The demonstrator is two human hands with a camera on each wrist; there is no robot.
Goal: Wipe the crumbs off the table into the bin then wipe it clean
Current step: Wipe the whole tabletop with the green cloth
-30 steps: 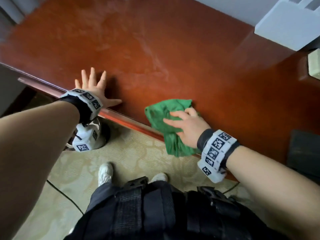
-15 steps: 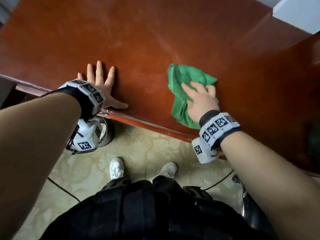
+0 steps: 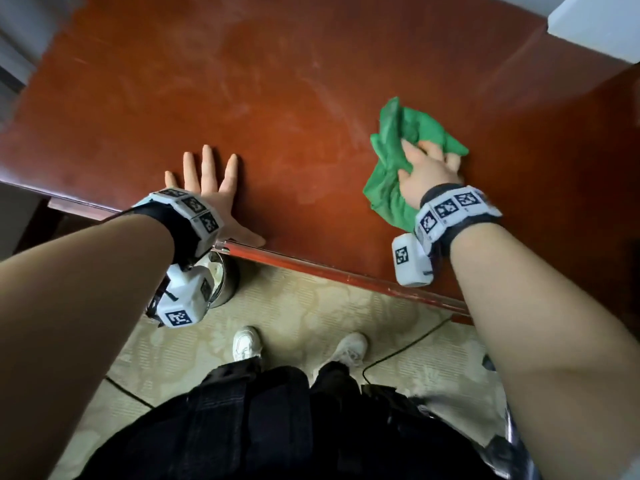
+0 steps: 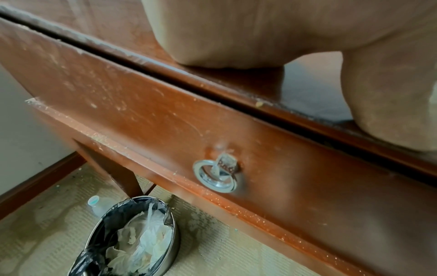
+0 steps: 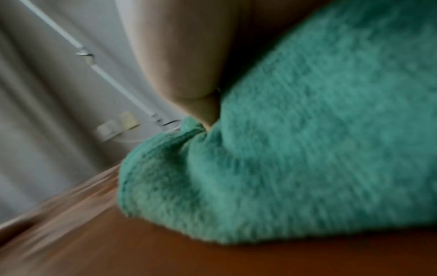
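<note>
A green cloth (image 3: 398,157) lies bunched on the reddish-brown wooden table (image 3: 277,98), and my right hand (image 3: 427,166) grips it against the top. In the right wrist view the cloth (image 5: 307,149) fills most of the blurred picture. My left hand (image 3: 207,181) lies flat with spread fingers near the table's front edge. A round metal bin (image 4: 132,239) with a black liner and crumpled tissue stands on the floor below that edge. Fine crumbs and dust cling to the drawer front (image 4: 165,130). Faint wipe streaks show on the table top.
A drawer with a metal ring pull (image 4: 216,175) sits under the table's edge. A white box (image 3: 595,26) stands at the back right. A small bottle (image 4: 95,203) lies on the patterned carpet (image 3: 311,317) beside the bin, and a black cable (image 3: 408,348) runs past my shoes.
My right hand has swept the green cloth from the front edge to the right and farther onto the table. The left hand has stayed flat in place.
</note>
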